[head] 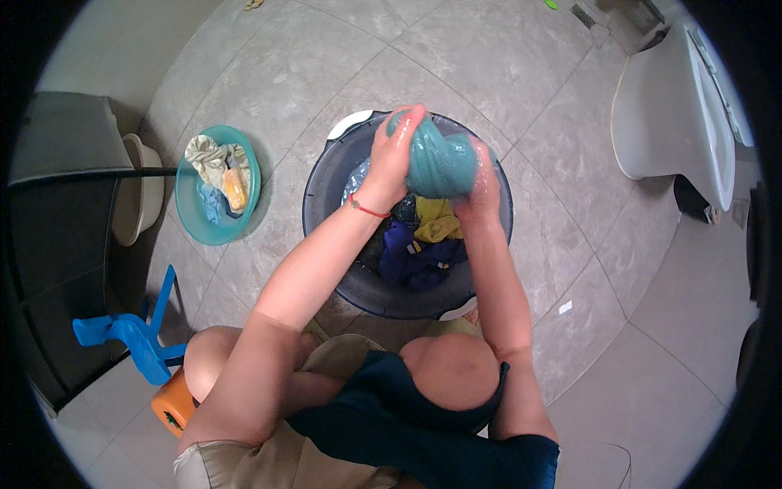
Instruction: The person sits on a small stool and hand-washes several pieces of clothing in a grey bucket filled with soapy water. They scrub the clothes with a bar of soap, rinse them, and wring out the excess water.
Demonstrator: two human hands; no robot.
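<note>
A wet teal cloth (pixel 441 160) is bunched between my two hands, held above a dark round wash tub (pixel 321 244) with white handles. My left hand (pixel 394 150) grips its left side; a red cord bracelet circles that wrist. On the other side my right hand (pixel 484 183) clasps the cloth, the fingertips partly hidden by it. Below, inside the tub, lie a yellow cloth (pixel 438 220) and a dark blue-purple garment (pixel 406 253). Some water shows at the tub's left side, and darker fabric there is hard to make out.
Left of the tub stands a teal basin (pixel 214 235) with a cream cloth (pixel 209 160), light blue cloth and a yellow bar (pixel 234 189). Nearby are a blue plastic object (pixel 137 342), an orange stool (pixel 171 403) and a black cabinet (pixel 61 244). A white toilet (pixel 660 116) is at right.
</note>
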